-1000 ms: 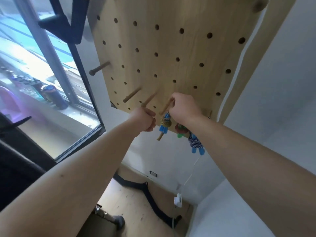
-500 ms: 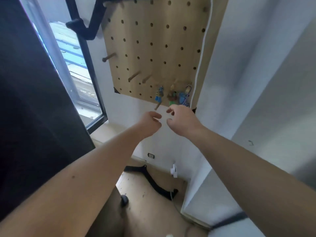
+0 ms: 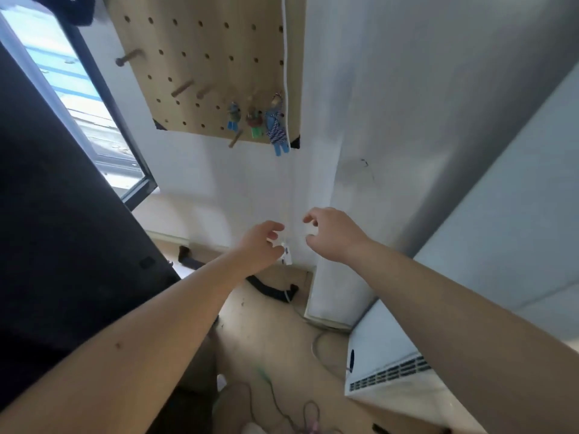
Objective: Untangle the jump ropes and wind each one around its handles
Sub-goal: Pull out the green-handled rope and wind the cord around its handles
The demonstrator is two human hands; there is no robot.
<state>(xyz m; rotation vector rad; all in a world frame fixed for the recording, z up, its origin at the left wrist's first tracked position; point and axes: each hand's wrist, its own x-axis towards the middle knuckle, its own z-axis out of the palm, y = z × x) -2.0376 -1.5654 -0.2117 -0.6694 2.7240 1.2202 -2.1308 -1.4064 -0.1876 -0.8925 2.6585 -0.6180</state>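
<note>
Lower foreground: two bare forearms reach forward over a pale wooden floor [image 3: 269, 333]. On the floor near the bottom edge lies a thin green cord [image 3: 265, 379], with a dark loop of cord [image 3: 310, 411] beside it; both are too blurred to identify further.

Right, low: a white boxy appliance with a slotted vent [image 3: 382, 349] stands on the floor by the wall.

Left: a broad dark panel [image 3: 62, 230] fills the side of the view.

Middle distance: the left hand [image 3: 261, 245] and the right hand [image 3: 333, 236] hang in the air side by side, a narrow gap between them. The fingers of both are loosely curled and grasp nothing. Just behind the left hand, a small white plug block [image 3: 287, 258] sits low on the wall, and a black strip [image 3: 266, 288] lies on the floor below it.

Far, on the wall: a light wooden pegboard with rows of round holes [image 3: 203, 42], well above the hands. Three wound jump ropes hang in a row from wooden pegs at its lower right:
- a blue-handled rope with olive winding [image 3: 233, 115], leftmost
- a green-handled rope with reddish-brown winding [image 3: 254, 122], centre
- a blue-handled rope with blue-and-white striped winding [image 3: 275, 130], rightmost, reaching past the board's lower edge

A white cable [image 3: 285, 57] runs down the board's right edge. A bright window with a dark frame [image 3: 72, 86] lies left of the board.
</note>
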